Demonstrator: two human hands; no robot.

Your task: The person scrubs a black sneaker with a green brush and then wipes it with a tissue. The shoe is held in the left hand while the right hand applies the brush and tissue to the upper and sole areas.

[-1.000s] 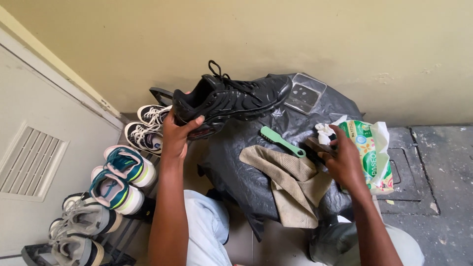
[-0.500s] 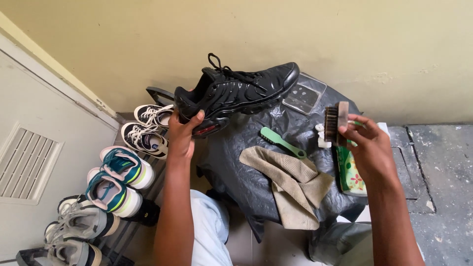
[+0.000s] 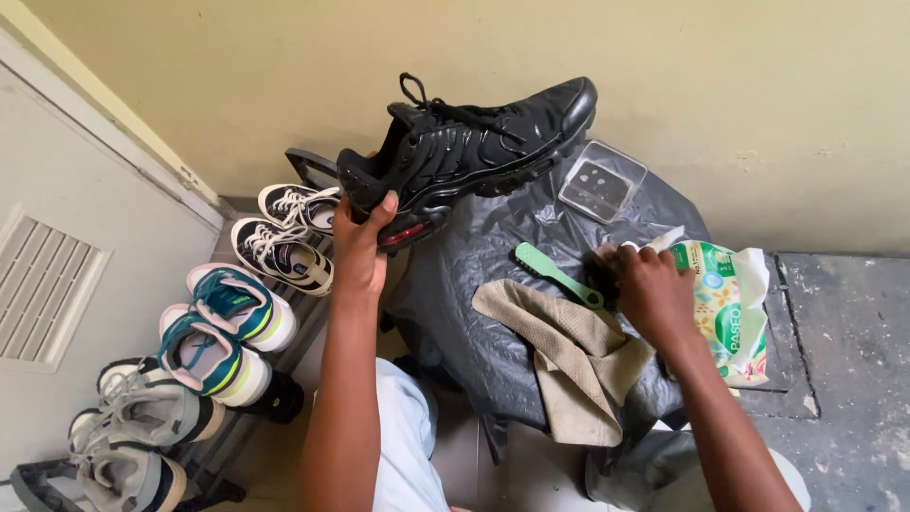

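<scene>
Black sneaker (image 3: 474,142) sits lifted above the table, toe toward the wall, gripped at the heel by the left hand (image 3: 360,248), whose fingers wrap under the sole while the thumb presses on the rim of the heel; it hangs in much the same place as half a second ago, only tilted a little more toe-up. Below it the round table under a black plastic sheet (image 3: 493,284) carries a beige cloth (image 3: 573,356) draped over its near edge, a pack of wipes (image 3: 725,308) at its right side, a clear plastic lid (image 3: 602,180) near the wall and a green brush handle (image 3: 555,275) lying just beside the cloth. The right hand (image 3: 654,294), which half a second ago was raised with a brush held upright, has come down onto the table between the green handle and the wipes; its fingers are curled closed around something dark, most likely that brush, though the hand hides most of it. Left of the table, pairs of shoes (image 3: 218,322) stand in rows on a rack
</scene>
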